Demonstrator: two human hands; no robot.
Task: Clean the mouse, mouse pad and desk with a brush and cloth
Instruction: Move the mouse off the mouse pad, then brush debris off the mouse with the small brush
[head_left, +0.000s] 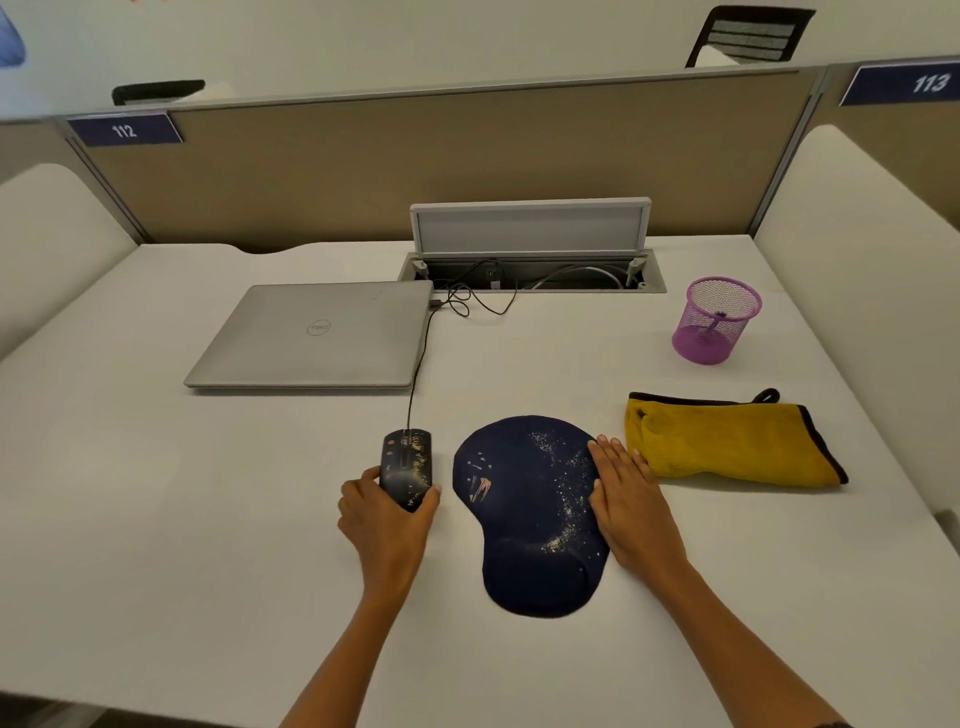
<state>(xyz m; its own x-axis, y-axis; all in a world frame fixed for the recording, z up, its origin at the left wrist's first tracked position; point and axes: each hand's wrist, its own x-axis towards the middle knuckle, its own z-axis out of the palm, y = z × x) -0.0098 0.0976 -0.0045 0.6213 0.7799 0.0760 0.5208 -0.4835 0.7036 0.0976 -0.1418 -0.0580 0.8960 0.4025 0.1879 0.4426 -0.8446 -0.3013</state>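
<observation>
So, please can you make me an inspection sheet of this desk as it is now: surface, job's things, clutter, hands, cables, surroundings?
Surface: white desk, no spill seen.
Job's things: mouse lies left of the mouse pad; both carry pale specks. Yellow cloth lies folded right of the pad. Purple brush stands in the purple mesh cup.
Clutter: closed laptop.
Hands: left hand grips the mouse; right hand rests flat on the pad's right edge.
Cables: mouse cable runs up to the laptop's right side; more cables in the open cable tray.
Surroundings: divider panels with signs 112 and 113.
</observation>
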